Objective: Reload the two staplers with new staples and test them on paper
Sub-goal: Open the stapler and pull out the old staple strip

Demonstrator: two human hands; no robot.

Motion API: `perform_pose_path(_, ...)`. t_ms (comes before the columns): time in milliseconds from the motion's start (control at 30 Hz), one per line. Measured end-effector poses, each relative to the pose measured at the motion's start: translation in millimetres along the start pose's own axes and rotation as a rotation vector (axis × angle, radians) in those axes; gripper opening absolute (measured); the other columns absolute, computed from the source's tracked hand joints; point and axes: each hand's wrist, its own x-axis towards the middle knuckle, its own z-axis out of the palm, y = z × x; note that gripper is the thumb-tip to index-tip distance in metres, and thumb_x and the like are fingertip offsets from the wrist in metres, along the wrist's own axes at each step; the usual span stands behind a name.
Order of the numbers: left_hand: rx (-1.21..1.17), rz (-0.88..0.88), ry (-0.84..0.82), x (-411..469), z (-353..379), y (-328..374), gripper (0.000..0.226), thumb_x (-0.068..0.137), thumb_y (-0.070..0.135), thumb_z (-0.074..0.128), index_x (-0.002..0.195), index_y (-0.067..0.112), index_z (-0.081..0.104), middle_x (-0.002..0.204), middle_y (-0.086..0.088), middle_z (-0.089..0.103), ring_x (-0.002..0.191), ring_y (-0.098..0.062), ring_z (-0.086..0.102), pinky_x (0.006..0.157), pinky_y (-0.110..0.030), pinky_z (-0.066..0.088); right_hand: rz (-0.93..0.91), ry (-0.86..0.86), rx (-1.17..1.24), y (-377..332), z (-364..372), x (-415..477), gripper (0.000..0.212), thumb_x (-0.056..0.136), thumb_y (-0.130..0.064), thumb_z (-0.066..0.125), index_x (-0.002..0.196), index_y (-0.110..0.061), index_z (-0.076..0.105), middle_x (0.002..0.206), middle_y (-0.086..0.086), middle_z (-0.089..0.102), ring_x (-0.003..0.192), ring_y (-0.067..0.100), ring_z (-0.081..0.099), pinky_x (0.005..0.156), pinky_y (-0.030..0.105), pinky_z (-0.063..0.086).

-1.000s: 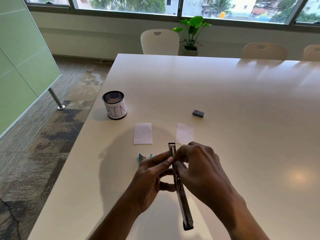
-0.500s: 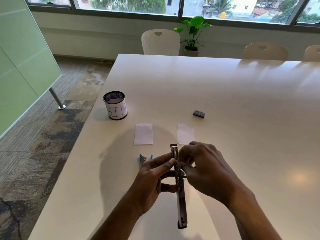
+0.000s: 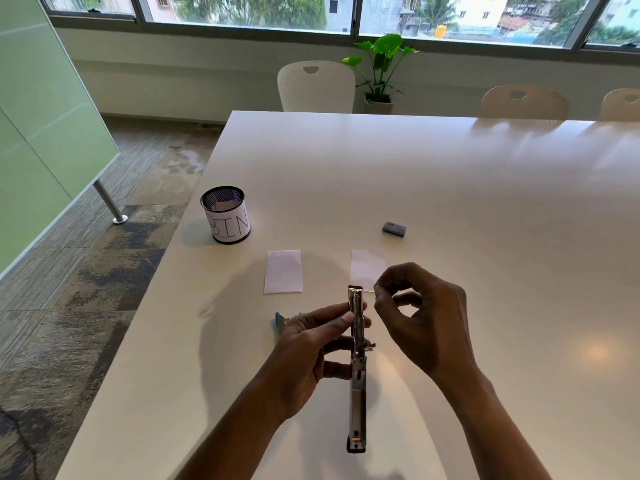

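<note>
Stapler (image 3: 356, 403), opened out lengthwise, is gripped by the left hand (image 3: 308, 351) above the near table (image 3: 485, 202). The right hand (image 3: 422, 323) is just right of it and not touching, fingers curled, thumb and forefinger pinched together; whether they hold anything, I cannot tell.

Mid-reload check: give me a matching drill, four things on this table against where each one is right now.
Things:
1. metal stapler
2. mesh cup
3. small grey box
4. blue item

Places:
A. near the left edge of the table, labelled BIN
B. opened out, gripped by the left hand
C. partly hidden behind the left hand
D. lying alone, beyond the right paper slip

Pairs: 1-B, 2-A, 3-D, 4-C.
</note>
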Motion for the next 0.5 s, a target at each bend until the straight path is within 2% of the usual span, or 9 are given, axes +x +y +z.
perform_pose_path(67, 0.007, -0.007, -0.003, 2, -1, 0, 0.031, 0.091, 0.019, 0.057, 0.118, 0.011, 0.070, 0.110, -0.013, 0.072, 0.087, -0.023, 0.069, 0.058, -0.034, 0.056, -0.001, -0.014, -0.007, 7, 2, 0, 0.016, 0.086, -0.008, 0.073, 0.095, -0.021, 0.071, 0.087, -0.010, 0.070, 0.089, 0.001, 0.066, 0.071, 0.007, 0.052)
perform_pose_path(133, 0.016, -0.015, -0.003, 5, -1, 0, 0.030, 0.095, 0.016, 0.054, 0.122, 0.012, 0.067, 0.109, -0.013, 0.072, 0.087, -0.023, 0.070, 0.059, -0.034, 0.056, 0.072, -0.059, 0.019, 13, 3, 0, 0.019, 0.088, -0.008, 0.072, 0.098, -0.024, 0.075, 0.092, -0.011, 0.072, 0.085, 0.001, 0.068, 0.075, 0.010, 0.055)
perform_pose_path(200, 0.039, -0.023, -0.015, 8, -1, 1, 0.029, 0.096, 0.016, 0.055, 0.124, 0.014, 0.065, 0.110, -0.014, 0.072, 0.086, -0.024, 0.070, 0.059, -0.036, 0.057, 0.195, -0.099, 0.128, 16, 4, 0, 0.019, 0.089, -0.011, 0.071, 0.099, -0.026, 0.076, 0.092, -0.011, 0.075, 0.079, 0.004, 0.072, 0.077, 0.023, 0.060)
perform_pose_path(300, 0.061, -0.038, -0.031, 13, 1, 3, 0.030, 0.095, 0.016, 0.057, 0.125, 0.014, 0.059, 0.113, -0.017, 0.071, 0.087, -0.026, 0.070, 0.060, -0.037, 0.058, 0.315, -0.120, 0.366, 16, 4, 2, 0.009, 0.086, -0.028, 0.073, 0.094, -0.029, 0.076, 0.086, -0.004, 0.078, 0.081, 0.013, 0.076, 0.079, 0.037, 0.062)
perform_pose_path(367, 0.082, -0.046, -0.030, 16, 1, 3, 0.027, 0.094, 0.017, 0.058, 0.122, 0.014, 0.057, 0.114, -0.018, 0.071, 0.087, -0.027, 0.070, 0.061, -0.038, 0.058, 0.352, -0.121, 0.457, 16, 4, 2, 0.019, 0.079, -0.033, 0.076, 0.094, -0.021, 0.077, 0.085, 0.002, 0.078, 0.081, 0.020, 0.076, 0.079, 0.040, 0.062)
perform_pose_path(433, 0.113, -0.052, -0.045, 19, 2, 3, 0.024, 0.095, 0.018, 0.057, 0.119, 0.014, 0.057, 0.115, -0.018, 0.071, 0.087, -0.027, 0.071, 0.063, -0.038, 0.059, 0.405, -0.110, 0.550, 18, 2, 3, 0.028, 0.076, -0.026, 0.080, 0.098, -0.009, 0.075, 0.085, 0.011, 0.077, 0.082, 0.027, 0.075, 0.077, 0.039, 0.062)
perform_pose_path(500, 0.138, -0.050, -0.061, 21, 4, 3, 0.022, 0.095, 0.022, 0.057, 0.115, 0.013, 0.059, 0.115, -0.017, 0.071, 0.088, -0.026, 0.071, 0.065, -0.037, 0.058, 0.465, -0.100, 0.656, 21, 0, 3, 0.025, 0.078, -0.016, 0.080, 0.099, -0.003, 0.074, 0.086, 0.016, 0.076, 0.083, 0.032, 0.075, 0.077, 0.036, 0.061)
